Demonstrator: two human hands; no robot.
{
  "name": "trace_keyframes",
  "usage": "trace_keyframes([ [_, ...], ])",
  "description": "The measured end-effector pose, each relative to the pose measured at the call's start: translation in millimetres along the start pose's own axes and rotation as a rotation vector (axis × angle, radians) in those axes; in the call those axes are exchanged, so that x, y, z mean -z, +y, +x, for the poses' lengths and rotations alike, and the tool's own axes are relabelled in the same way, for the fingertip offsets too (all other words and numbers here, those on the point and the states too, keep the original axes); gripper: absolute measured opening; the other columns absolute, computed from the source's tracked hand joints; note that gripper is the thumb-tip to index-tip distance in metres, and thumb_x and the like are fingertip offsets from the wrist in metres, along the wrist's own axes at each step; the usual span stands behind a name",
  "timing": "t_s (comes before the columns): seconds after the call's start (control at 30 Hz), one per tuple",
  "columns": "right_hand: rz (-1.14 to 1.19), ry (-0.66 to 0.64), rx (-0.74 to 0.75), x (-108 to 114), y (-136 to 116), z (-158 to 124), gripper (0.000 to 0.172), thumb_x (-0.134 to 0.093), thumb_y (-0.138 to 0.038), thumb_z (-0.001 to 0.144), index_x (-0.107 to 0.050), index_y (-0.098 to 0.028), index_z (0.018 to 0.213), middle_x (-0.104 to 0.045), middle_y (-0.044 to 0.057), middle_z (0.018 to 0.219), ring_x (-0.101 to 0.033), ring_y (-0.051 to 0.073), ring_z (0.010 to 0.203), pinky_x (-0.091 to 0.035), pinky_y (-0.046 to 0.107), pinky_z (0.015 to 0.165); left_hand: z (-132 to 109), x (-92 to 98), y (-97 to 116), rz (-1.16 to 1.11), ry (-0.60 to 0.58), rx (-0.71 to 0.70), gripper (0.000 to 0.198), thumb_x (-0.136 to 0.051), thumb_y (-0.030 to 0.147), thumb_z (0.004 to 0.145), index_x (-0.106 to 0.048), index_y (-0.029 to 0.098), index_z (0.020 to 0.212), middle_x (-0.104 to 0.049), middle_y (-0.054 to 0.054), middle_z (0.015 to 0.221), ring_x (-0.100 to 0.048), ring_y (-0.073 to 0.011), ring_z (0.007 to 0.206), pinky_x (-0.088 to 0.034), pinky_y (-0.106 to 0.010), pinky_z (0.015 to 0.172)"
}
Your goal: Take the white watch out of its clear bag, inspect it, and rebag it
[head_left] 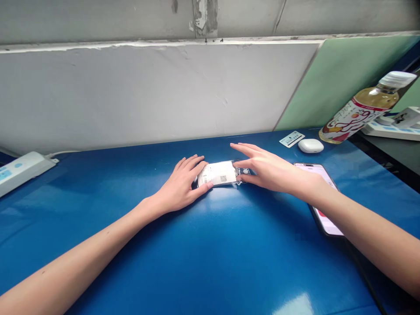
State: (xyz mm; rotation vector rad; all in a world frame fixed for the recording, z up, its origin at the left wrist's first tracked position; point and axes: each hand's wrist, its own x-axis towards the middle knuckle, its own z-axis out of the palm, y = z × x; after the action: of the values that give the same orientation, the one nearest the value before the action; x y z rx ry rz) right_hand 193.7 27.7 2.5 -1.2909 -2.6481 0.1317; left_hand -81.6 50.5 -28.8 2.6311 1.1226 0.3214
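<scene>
A small clear plastic packet with a white printed label point(218, 173) lies flat on the blue table. The label carries a square code and small print that I cannot read. My left hand point(180, 186) is closed round the packet's left end, thumb along the near edge and index finger at the far corner. At the other end is my right hand point(262, 168), its fingers stretched out and apart. Its thumb and one finger are beside the crumpled clear end of the packet point(242, 173); whether they touch it is hard to tell.
A phone point(331, 223) with a lit screen lies partly under my right forearm. Behind it are a white earphone case point(311, 145), a card point(292, 139) and a drink bottle point(359, 111). Power strips stand at left point(24, 170) and right point(393, 130). A wall point(147, 96) closes the back.
</scene>
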Motion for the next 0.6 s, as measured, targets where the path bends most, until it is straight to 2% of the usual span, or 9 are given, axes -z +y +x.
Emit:
trace_keyframes([
  [0.17,0.086,0.022,-0.052,-9.0,-8.7,1.8,0.021,-0.060,-0.024,0.091,-0.076,-0.012,0.098,-0.049,0.022,0.150,-0.046,0.034,0.139,-0.046,0.049,0.108,-0.4,1.5,0.8,-0.026,0.011,-0.008,0.057,-0.046,0.058,0.096,-0.049,0.019,0.139,-0.043,-0.016,0.154,-0.030,-0.0336,0.148,-0.020,-0.057,0.120],
  [0.27,0.075,0.022,-0.002,-10.4,-10.9,3.7,0.020,-0.057,-0.019,0.092,-0.075,-0.011,0.097,-0.054,0.021,0.146,-0.049,0.034,0.136,-0.048,0.049,0.107,-0.8,0.9,0.5,-0.015,0.018,-0.006,0.058,-0.046,0.057,0.096,-0.050,0.019,0.138,-0.043,-0.017,0.154,-0.031,-0.0342,0.147,-0.021,-0.057,0.120],
  [0.43,-0.044,0.026,0.073,-8.4,-11.7,8.9,0.029,-0.049,-0.017,0.097,-0.071,-0.005,0.111,-0.061,0.024,0.135,-0.056,0.034,0.128,-0.048,0.049,0.106,-1.5,-0.2,-1.4,0.000,0.021,0.000,0.057,-0.046,0.055,0.097,-0.048,0.017,0.140,-0.043,-0.017,0.154,-0.031,-0.0336,0.147,-0.022,-0.057,0.120],
  [0.6,-0.114,0.004,0.132,3.4,-3.8,7.8,0.025,-0.054,-0.022,0.096,-0.073,-0.009,0.106,-0.066,0.018,0.129,-0.056,0.034,0.127,-0.047,0.049,0.105,-0.9,-0.5,-1.2,-0.008,0.035,-0.004,0.058,-0.048,0.054,0.095,-0.048,0.016,0.139,-0.046,-0.016,0.152,-0.034,-0.0350,0.146,-0.023,-0.057,0.120],
])
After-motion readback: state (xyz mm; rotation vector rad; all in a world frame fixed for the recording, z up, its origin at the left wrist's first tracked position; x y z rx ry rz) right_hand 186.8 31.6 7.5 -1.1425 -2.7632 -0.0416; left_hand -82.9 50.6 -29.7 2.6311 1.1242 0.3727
